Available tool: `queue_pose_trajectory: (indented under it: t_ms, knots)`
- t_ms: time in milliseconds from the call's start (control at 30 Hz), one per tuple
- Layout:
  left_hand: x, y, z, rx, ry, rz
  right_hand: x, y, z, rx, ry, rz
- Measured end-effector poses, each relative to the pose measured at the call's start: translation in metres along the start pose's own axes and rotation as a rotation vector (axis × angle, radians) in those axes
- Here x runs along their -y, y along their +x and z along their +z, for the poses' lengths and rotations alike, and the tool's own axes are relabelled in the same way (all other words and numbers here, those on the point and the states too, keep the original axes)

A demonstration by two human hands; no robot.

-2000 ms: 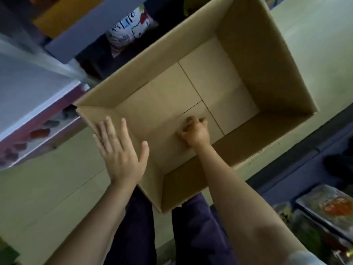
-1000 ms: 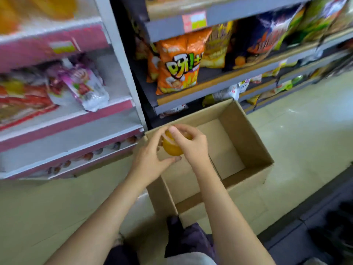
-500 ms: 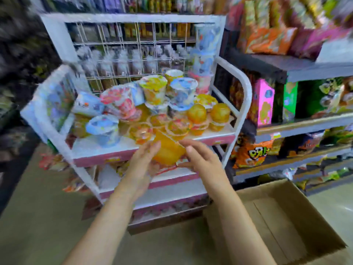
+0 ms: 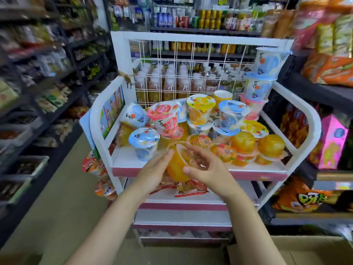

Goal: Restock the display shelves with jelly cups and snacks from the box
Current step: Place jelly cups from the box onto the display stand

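Jelly cup point(image 4: 176, 165), orange and tipped on its side with its sealed lid turned toward the right, sat between both hands just in front of the top shelf point(image 4: 198, 170) of a white display rack point(image 4: 298, 131). Left hand point(image 4: 152, 173) pressed against the cup's left side with fingers nearly straight, so its grip was flat and wide, supporting the cup without curling round it. Right hand point(image 4: 208, 169) curled loosely over the lid end, thumb under the cup's lower edge and fingers arched above the rim; this grip held the cup.

Behind the cup, the top shelf carried a crowd of other cups: blue-lidded ones point(image 4: 144, 142) at the left, a pink-lidded one point(image 4: 166, 119) lying tilted, a yellow-lidded one point(image 4: 200, 108) upright near the middle, and round orange jellies point(image 4: 269, 148) stacked upside down at the right. Three tall cups point(image 4: 261, 81) stood stacked in the far right corner against the wire grid back point(image 4: 191, 73). Bottles point(image 4: 168, 87) showed through the grid.

On the shelf below, red snack packets point(image 4: 191, 188) lay flat. A corner of the cardboard box point(image 4: 309, 249) appeared at the lower right, on the floor beside the rack. Dark shelves with orange and pink snack bags point(image 4: 332, 142) stood to the right; the left aisle was blurred.
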State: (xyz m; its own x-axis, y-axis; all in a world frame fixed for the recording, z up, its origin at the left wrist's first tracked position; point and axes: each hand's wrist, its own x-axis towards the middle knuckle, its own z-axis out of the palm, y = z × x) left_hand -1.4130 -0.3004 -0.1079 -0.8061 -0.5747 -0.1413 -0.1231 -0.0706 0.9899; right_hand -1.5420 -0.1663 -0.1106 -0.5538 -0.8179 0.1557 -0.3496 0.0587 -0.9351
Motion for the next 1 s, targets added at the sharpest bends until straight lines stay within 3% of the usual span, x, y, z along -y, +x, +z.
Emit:
queue_pose_trajectory:
  t_ms: [200, 300, 467, 800, 1000]
  knots:
    - [0.025, 0.057, -0.064, -0.540, 0.697, 0.311, -0.010, 0.066, 0.002, 0.134, -0.246, -0.090]
    - [0.032, 0.087, -0.084, -0.455, 0.829, 0.209, -0.015, 0.089, 0.017, 0.133, -0.272, -0.169]
    - [0.037, 0.106, -0.089, -0.315, 0.625, 0.157, -0.033, 0.107, 0.042, 0.015, -0.392, -0.198]
    - [0.040, 0.104, -0.126, -0.221, 0.620, 0.213, -0.049, 0.099, 0.073, -0.129, -0.445, -0.148]
    - [0.046, 0.086, -0.123, -0.272, 0.739, 0.199, -0.044, 0.091, 0.092, -0.175, -0.602, -0.112]
